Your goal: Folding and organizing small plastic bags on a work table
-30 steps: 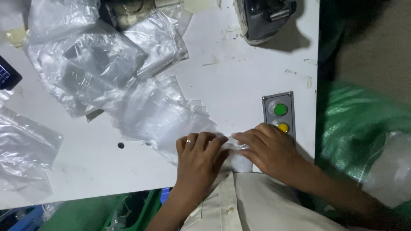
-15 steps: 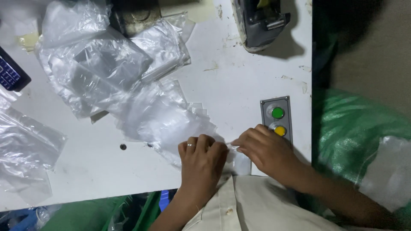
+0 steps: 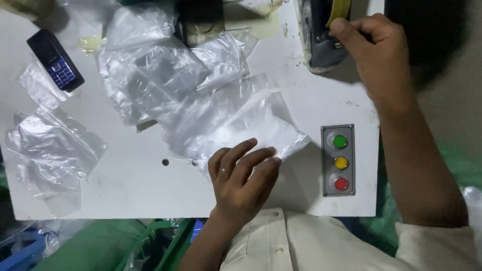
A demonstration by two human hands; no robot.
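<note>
The left hand point(image 3: 244, 181) lies flat with its fingers spread a little, and its fingertips point(image 3: 271, 150) press on the near edge of a clear, crinkly plastic bag point(image 3: 236, 125) that rests in the middle of the white flat table point(image 3: 125, 190). The hand does not grip the bag — it only holds it down. The right hand point(image 3: 374, 47) is far up at the top edge of the table, with its fingers curled shut around the dark grey machine point(image 3: 321, 42) with a yellow strip on it (what part it pinches is hard to see). Between the two hands sits a small grey box with green, yellow and red round buttons point(image 3: 339, 160). More clear plastic bags point(image 3: 150, 75) lie in a heap behind the first one — and a dark phone with blue keys point(image 3: 55, 60) rests at the far left.
</note>
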